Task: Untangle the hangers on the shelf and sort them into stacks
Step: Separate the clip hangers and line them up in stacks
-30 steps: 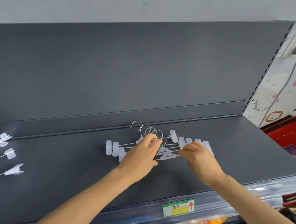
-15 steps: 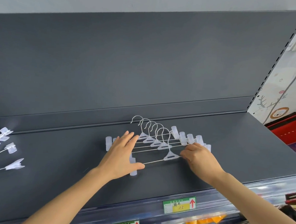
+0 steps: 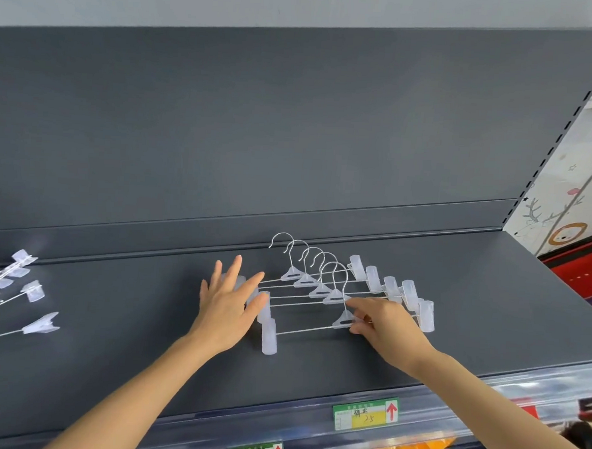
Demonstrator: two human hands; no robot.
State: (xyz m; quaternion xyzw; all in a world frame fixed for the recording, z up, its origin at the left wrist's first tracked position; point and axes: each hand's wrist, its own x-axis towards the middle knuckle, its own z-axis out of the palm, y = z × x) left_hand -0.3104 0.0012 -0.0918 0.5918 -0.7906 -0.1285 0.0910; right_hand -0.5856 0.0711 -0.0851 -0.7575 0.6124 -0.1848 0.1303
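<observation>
Several clear-clip wire hangers [image 3: 322, 287] lie fanned in an overlapping row on the dark grey shelf [image 3: 489, 303], hooks pointing to the back. My left hand [image 3: 227, 306] rests flat with straight, spread fingers over their left clips. My right hand [image 3: 385, 323] pinches the nearest hanger [image 3: 342, 321] at its triangular plastic neck. More hangers [image 3: 16, 292] of the same kind lie in a loose bunch at the shelf's far left edge, partly cut off by the frame.
The shelf's grey back panel [image 3: 292, 138] rises right behind the hooks. A clear price rail with a green-yellow label [image 3: 365, 413] runs along the front edge. A red basket [image 3: 583, 270] stands past the shelf's right end.
My left hand has left the hooks, shifted to the left clips and opened flat. The hangers have spread from a tight bundle into a fanned row, the nearest pulled forward.
</observation>
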